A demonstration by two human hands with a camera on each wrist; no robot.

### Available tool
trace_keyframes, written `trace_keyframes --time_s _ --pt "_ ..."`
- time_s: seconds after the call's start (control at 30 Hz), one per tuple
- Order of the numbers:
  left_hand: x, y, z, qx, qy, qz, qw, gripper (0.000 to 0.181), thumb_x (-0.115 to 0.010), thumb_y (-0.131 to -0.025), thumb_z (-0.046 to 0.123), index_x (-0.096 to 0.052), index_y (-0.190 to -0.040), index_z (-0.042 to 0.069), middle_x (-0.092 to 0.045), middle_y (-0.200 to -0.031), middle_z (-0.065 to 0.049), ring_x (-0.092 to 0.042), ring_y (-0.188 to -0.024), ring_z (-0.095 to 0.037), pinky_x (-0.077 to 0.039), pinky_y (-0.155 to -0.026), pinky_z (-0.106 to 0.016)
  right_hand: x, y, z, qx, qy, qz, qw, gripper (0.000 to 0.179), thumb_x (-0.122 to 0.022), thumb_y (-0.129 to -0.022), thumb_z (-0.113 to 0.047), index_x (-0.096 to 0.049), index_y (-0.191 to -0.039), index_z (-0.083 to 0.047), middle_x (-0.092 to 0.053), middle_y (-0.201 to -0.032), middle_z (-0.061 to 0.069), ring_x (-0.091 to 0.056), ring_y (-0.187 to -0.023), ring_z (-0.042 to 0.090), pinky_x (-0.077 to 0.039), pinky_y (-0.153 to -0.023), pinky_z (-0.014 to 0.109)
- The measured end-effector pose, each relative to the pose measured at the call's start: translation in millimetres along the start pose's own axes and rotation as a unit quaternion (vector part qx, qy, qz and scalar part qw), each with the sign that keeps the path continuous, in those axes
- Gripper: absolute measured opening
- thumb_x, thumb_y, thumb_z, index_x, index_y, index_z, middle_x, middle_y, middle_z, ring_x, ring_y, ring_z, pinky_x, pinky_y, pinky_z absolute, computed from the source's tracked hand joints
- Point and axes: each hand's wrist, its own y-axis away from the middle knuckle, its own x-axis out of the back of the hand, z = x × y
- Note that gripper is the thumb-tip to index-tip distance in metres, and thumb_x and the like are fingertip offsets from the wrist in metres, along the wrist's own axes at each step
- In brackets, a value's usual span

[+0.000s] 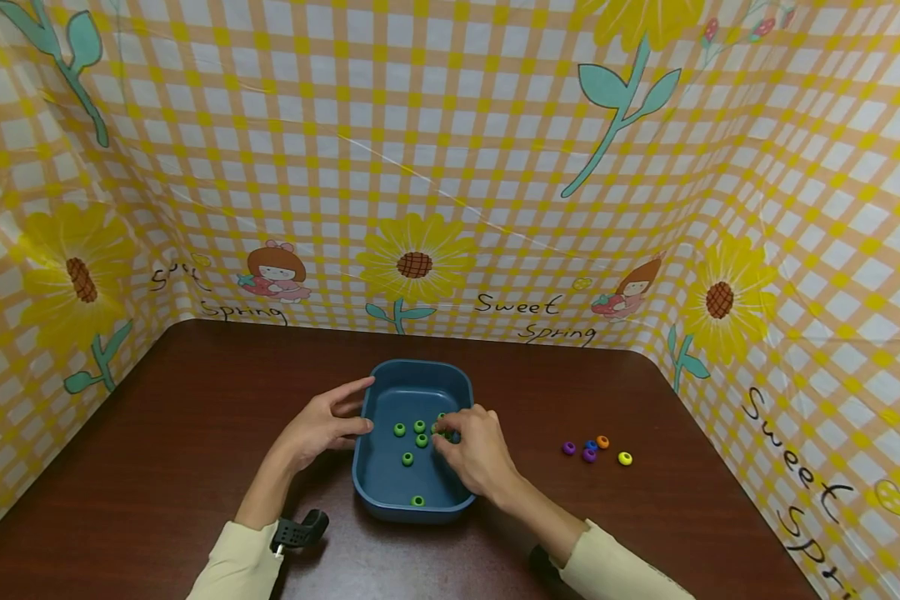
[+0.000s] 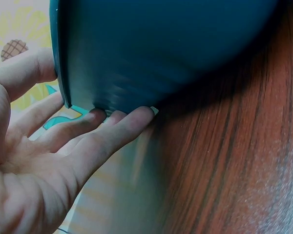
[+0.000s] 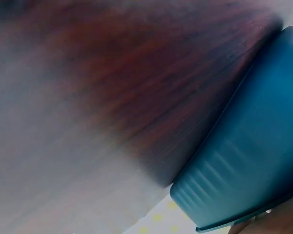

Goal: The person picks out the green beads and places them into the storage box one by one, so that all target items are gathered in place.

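A blue rectangular bin (image 1: 393, 483) stands on the table with several green beads (image 1: 419, 427) scattered over its floor. My left hand (image 1: 322, 429) touches the bin's left side, thumb at the rim. In the left wrist view its fairly straight fingers (image 2: 132, 122) lie against the outer wall. Over the bin's right rim reaches my right hand (image 1: 483, 454), with thumb and forefinger pinching a green bead down inside. That hand partly covers other beads near it. The right wrist view shows mostly the bin's outer wall (image 3: 244, 161) and only a sliver of the hand.
Right of the bin lie several loose beads: purple beads (image 1: 568, 448), a blue bead (image 1: 591, 445), an orange bead (image 1: 603, 442) and a yellow bead (image 1: 625, 458). A checked cloth (image 1: 420, 183) with flowers encloses the dark wooden table (image 1: 270, 367) at the back and sides.
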Motion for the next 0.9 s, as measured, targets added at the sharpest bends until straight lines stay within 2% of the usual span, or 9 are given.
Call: trace_keyframes --time_s 0.13,0.3,0.57,0.9 --pt "0.6 0.0 -0.3 0.000 0.002 -0.003 1.0000 0.075 -0.069 -0.093 0.003 -0.035 -0.159 0.013 -0.045 -0.153 -0.029 -0.067 -0.117 -0.040 -0.061 -0.086 -0.048 -0.1 0.0 -1.9 -0.014 0.003 -0.006 0.9999 0.004 -0.081 -0.084 -0.016 -0.077 -0.084 -0.017 -0.074 -0.076 -0.008 -0.048 -0.077 0.010 -0.033 -0.075 0.032" --pt "1.2 0.2 -0.8 -0.002 0.004 -0.007 1.0000 0.076 -0.070 -0.093 0.004 -0.035 -0.159 0.013 -0.044 -0.153 -0.029 -0.066 -0.117 -0.041 -0.061 -0.087 -0.048 -0.4 0.2 -2.8 -0.018 0.001 -0.009 0.9998 0.005 -0.081 -0.085 -0.017 -0.076 -0.085 -0.018 -0.070 -0.071 -0.008 -0.048 -0.076 0.009 -0.033 -0.075 0.032" --pt "0.8 -0.7 0.0 -0.002 0.000 -0.003 1.0000 0.075 -0.069 -0.093 0.004 -0.035 -0.159 0.013 -0.045 -0.153 -0.029 -0.067 -0.116 -0.041 -0.061 -0.086 -0.048 0.0 -0.2 -3.1 -0.023 0.003 -0.012 0.9996 0.006 -0.081 -0.085 -0.018 -0.077 -0.088 -0.015 -0.068 -0.070 -0.007 -0.049 -0.076 0.011 -0.033 -0.074 0.032" --pt "1.7 0.5 -0.4 0.006 -0.002 0.003 1.0000 0.073 -0.067 -0.094 0.001 -0.035 -0.159 0.014 -0.046 -0.153 -0.028 -0.067 -0.116 -0.041 -0.061 -0.087 -0.049 -2.9 -2.0 -3.4 -0.014 -0.019 -0.003 0.9997 0.007 -0.081 -0.084 -0.013 -0.077 -0.090 -0.011 -0.068 -0.068 -0.005 -0.051 -0.075 0.014 -0.034 -0.074 0.032"
